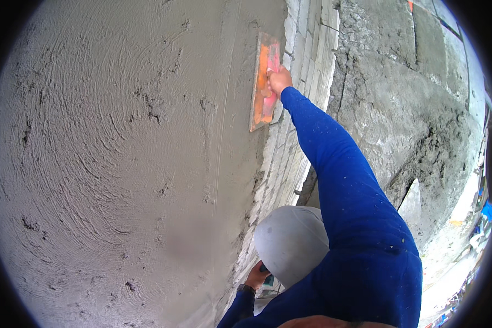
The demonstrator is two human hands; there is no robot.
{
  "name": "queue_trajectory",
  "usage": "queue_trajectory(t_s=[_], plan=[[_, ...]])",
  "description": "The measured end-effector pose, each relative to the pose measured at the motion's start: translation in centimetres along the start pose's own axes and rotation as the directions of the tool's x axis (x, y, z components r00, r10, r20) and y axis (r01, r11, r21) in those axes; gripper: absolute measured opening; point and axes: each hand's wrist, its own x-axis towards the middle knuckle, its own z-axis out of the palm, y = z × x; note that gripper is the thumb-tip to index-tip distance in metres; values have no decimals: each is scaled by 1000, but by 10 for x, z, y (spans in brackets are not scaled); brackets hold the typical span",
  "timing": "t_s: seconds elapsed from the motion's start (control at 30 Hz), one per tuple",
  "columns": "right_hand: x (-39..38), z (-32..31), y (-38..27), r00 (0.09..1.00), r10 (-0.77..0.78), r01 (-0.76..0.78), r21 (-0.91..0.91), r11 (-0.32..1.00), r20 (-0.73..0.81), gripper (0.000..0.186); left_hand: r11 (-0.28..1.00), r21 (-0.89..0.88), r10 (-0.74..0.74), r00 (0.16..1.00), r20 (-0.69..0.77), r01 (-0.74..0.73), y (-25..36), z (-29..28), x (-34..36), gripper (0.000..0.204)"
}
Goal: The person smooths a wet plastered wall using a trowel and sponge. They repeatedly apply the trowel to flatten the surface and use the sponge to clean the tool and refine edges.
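My right hand (280, 81), at the end of a long blue sleeve, is closed on the pinkish handle of an orange plastering float (263, 106). The float's long face lies against the wet grey plaster (164, 126), right at the plaster's edge beside bare blockwork. Lower down, my left hand (254, 277), with a dark band at its wrist, curls around something dark and greenish. A smooth pale grey rounded thing (291, 243) hides most of what it holds; I cannot tell what that rounded thing is.
Pale blocks (303, 71) form an exposed strip along the plaster's edge. To the right spreads rough grey ground or slab (380, 104) with a heap of wet mortar (434, 158). Scattered items, one bright blue (487, 211), sit at the far right rim.
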Motion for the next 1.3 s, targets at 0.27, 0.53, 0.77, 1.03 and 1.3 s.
queue_trajectory(t_s=[0.27,0.53,0.77,1.03,1.3], plan=[[-191,48,91,981,25,-27,7,1000,191,29,995,103,-22,997,69,15,72,9,-7,45],[-52,18,11,994,-67,61,69,996,85,21,978,-198,69,997,-24,-72,55,7,-9,47],[-62,-39,72,954,283,-297,211,931,95,16,952,23,307,950,-61,-306,79,-32,24,46],[-154,-124,111,703,350,-639,334,693,619,30,810,354,534,837,-120,-467,273,-29,30,41],[-162,-147,81,773,363,-581,352,734,520,24,377,642,877,480,-15,-668,443,29,-11,42]])
